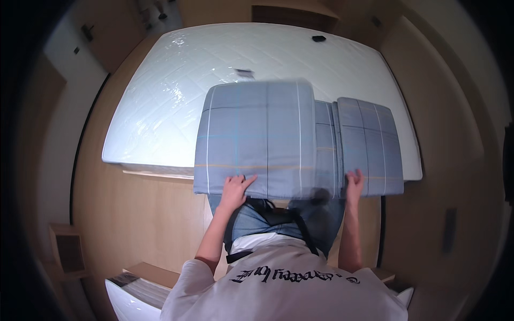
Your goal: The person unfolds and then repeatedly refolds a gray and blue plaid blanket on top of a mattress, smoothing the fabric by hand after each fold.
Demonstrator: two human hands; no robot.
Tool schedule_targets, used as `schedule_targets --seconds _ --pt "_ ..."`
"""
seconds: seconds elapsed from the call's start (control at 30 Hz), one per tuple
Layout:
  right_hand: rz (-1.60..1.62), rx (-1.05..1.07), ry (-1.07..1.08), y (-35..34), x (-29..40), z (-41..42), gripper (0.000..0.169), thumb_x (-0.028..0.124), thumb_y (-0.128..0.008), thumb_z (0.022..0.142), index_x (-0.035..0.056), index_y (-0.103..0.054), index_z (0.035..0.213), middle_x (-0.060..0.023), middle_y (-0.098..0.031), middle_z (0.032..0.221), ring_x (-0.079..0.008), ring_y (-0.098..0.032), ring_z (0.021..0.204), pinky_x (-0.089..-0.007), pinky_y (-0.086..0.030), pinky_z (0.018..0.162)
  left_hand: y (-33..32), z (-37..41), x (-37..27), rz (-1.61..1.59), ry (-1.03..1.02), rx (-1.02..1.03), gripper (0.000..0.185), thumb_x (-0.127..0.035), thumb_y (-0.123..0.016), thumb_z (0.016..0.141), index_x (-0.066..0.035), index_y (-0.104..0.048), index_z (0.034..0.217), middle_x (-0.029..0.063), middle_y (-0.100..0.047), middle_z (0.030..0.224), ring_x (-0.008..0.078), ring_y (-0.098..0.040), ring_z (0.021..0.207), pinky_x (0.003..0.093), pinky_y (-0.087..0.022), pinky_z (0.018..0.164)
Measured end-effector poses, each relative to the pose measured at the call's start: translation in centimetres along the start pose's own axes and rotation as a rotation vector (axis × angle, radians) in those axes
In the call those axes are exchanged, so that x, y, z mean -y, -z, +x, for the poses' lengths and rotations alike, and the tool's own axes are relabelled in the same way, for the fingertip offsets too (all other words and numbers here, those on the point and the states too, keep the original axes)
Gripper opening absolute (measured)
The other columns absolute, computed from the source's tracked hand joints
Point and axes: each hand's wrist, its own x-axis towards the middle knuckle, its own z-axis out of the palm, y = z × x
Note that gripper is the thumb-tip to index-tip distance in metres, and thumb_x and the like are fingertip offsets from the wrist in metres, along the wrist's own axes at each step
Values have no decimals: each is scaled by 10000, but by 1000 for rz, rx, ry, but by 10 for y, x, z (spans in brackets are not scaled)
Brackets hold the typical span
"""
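A folded blue-grey checked cloth [253, 124], thick like bedding, lies over the near edge of a white quilted mattress [160, 100]. Its right part is a narrower folded section [371, 140], with a gap showing inner layers between the two. My left hand [237, 190] rests on the near edge of the large section, fingers spread and index finger pointing right. My right hand [354, 182] is at the near left edge of the narrower section, fingers bent; whether it pinches the fabric cannot be told.
A small black object [319, 39] and a small blurred packet or card [244, 73] lie on the mattress. Behind my body stands another plastic-covered white mattress [132, 301]. A wooden box-like cabinet [68, 248] is at the left, and a door [108, 32] at the upper left.
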Motion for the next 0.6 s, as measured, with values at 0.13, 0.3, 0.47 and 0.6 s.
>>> schedule_targets --seconds 0.13,0.3,0.47,0.6 --pt "-195 236 -7 -31 -9 -27 399 168 -593 777 28 -498 1138 -133 -577 1019 -226 -532 977 -341 -393 881 -17 -6 1 -11 10 -8 700 36 -568 523 -193 -540 1183 61 -444 739 227 -470 729 330 -322 675" --pt "-683 144 422 -64 15 -56 451 217 -630 726 39 -507 1122 -162 -549 1058 -338 -488 1013 -401 -379 888 2 0 -8 63 6 105 682 -50 -631 579 -182 -486 1232 78 -482 773 239 -500 776 339 -347 733" --pt "-436 272 170 -89 -17 -71 529 223 -643 726 -4 -457 1166 -204 -516 1094 -360 -486 1030 -384 -397 883 16 7 -26 -24 90 294 650 -370 -671 694 -164 -435 1264 108 -550 918 274 -536 879 366 -370 782" --pt "-12 136 -78 -84 -51 -73 524 206 -655 747 -15 -449 1175 -145 -551 1057 -260 -541 965 -337 -417 836 12 32 -42 -163 101 297 566 -350 -628 745 -119 -453 1232 135 -533 1027 297 -510 969 408 -368 842"
